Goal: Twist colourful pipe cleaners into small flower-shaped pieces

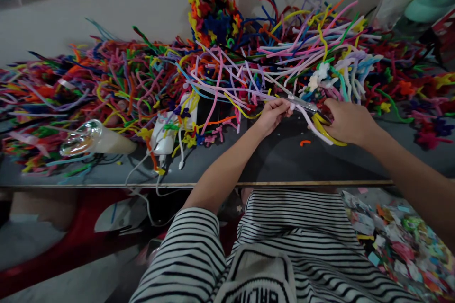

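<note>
My left hand (pixel 273 116) is closed in a pinch on a pale lilac pipe cleaner (pixel 306 120), whose tail slants down to the right across the table. My right hand (pixel 350 120) is wrapped round the yellow handles of a pair of scissors (pixel 308 105). The metal blades reach left to the fingertips of my left hand, lying across the pipe cleaner there. Whether the blades are apart is too small to tell. A small orange scrap (pixel 304 142) lies on the dark table (pixel 280 165) below the scissors.
A long heap of coloured pipe cleaners (pixel 131 75) runs along the wall, with a bunch of pipe-cleaner flowers (pixel 216 14) on top. A clear plastic cup (pixel 113 139) lies left, beside a white charger (pixel 162 135) with cables. Mixed litter (pixel 401 246) lies below, right.
</note>
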A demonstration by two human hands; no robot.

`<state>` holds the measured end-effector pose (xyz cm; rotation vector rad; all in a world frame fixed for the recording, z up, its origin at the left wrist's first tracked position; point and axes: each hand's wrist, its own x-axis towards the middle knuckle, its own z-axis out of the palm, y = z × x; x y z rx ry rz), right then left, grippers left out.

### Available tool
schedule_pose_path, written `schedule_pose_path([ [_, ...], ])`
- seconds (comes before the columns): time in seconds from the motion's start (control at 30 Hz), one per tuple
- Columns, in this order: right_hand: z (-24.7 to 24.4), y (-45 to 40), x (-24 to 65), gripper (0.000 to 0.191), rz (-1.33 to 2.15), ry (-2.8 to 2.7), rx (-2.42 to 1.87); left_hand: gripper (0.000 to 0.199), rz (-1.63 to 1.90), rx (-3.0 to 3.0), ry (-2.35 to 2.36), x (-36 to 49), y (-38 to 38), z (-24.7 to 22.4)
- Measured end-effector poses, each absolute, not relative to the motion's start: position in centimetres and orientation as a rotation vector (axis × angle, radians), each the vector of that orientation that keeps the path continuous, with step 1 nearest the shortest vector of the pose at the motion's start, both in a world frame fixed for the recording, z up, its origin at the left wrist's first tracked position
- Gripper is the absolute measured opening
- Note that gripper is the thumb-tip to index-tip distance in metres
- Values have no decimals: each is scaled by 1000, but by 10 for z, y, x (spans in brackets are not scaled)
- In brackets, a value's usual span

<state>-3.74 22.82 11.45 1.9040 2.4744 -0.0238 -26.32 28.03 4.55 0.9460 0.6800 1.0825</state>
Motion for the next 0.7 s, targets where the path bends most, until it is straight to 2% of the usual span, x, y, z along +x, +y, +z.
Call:
schedule_pose_path([
  [0.3,113,226,-41,51,98,2429,1834,30,1107,1013,713,-262,281,46],
  [0.57,114,220,-46,64,118,2361,1923,47,1120,1032,654,-265,285,39],
  [0.7,125,229,-17,68,395,2311,2243,36,1187,1041,693,-264,286,36],
])
